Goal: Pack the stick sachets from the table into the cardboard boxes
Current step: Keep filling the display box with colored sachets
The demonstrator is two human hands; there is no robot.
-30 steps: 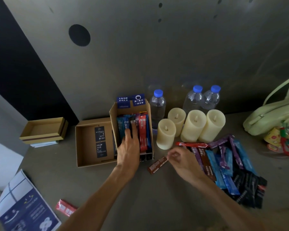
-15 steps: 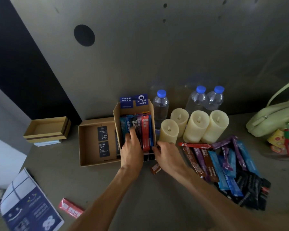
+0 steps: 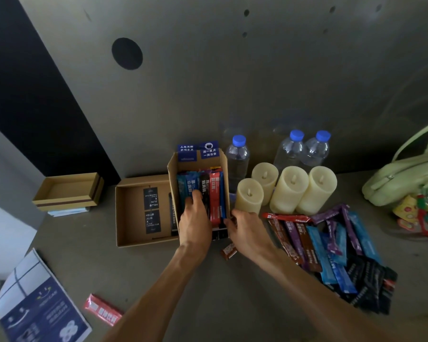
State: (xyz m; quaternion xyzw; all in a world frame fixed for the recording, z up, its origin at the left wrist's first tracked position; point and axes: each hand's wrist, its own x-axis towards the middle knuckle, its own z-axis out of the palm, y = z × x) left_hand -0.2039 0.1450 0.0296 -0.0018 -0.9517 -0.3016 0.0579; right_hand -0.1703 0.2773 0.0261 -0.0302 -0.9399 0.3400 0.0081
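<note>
The packed sachets (image 3: 215,193) stand side by side in the open box (image 3: 209,162), blue ones at the left, then a black, a red and another blue against the right wall. They fill most of its width. The left hand (image 3: 195,218) lies on them with fingers laid out fairly straight over the blue packs, apparently pressing the row leftward to make room.

The right hand (image 3: 245,230) sits at the box's near right corner, its fingertips at the rim. The end of a brown sachet (image 3: 229,250) pokes out from under its heel, on the desk (image 3: 232,304) just before the box. I cannot tell whether the fingers grip that sachet, since the hand hides them.

My reading is that this sachet is being fed into the gap at the right side. The box looks nearly full, but much is left. A loose heap (image 3: 331,245) of brown, purple, blue and black sachets lies right of the hands, and 1 red sachet (image 3: 103,308) lies apart near the front left.

A shallow box (image 3: 131,213) holding black cards touches the open box's left side, and a small box (image 3: 65,202) sits further left with no sachets showing in it. Behind the heap stand 4 candles (image 3: 292,191) and 3 water bottles (image 3: 237,156). A green bag (image 3: 405,176) is at far right and a booklet (image 3: 35,309) at front left.
</note>
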